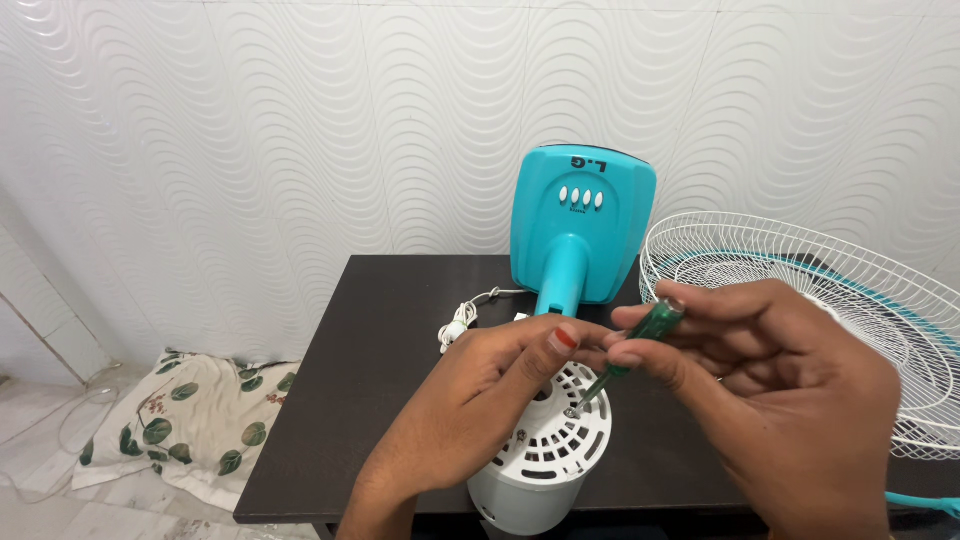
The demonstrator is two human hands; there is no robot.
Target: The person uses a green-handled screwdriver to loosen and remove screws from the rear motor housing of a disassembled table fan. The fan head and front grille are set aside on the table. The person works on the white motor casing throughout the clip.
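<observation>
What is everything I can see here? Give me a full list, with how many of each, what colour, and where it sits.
table: one, dark brown, centre, against the wall
fan base: one, turquoise with four white buttons, back of the table
motor housing: one, white, vented, front edge of the table
wire fan guard: one, white with a turquoise ring, right side of the table
cord with plug: one, white, on the table left of the fan base
screwdriver: one, green handle, tip on the motor housing
cloth: one, cream with green leaves, on the floor at left
wall: white, wavy relief
left hand: one, on the motor housing
right hand: one, gripping the screwdriver
</observation>
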